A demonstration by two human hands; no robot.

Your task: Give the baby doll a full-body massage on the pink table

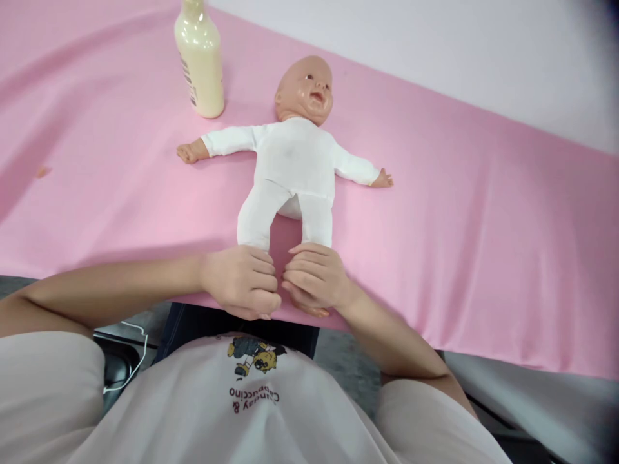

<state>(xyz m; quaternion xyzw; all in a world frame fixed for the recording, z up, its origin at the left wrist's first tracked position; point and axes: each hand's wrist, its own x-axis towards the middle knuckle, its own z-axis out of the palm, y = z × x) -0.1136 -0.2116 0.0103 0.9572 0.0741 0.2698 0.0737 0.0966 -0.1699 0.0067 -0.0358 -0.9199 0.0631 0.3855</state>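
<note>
A baby doll (294, 161) in a white bodysuit lies on its back on the pink cloth, arms spread, head pointing away from me. My left hand (242, 282) is closed around the doll's foot on the left side at the near table edge. Beside it, my right hand (313, 278) is closed around the other foot. The two hands touch each other and hide both feet.
A cream-coloured bottle (200, 61) stands upright beyond the doll's arm on the left. The pink cloth (459, 212) covers the table and hangs over the near edge. A white cable (130, 361) runs on the floor at the lower left.
</note>
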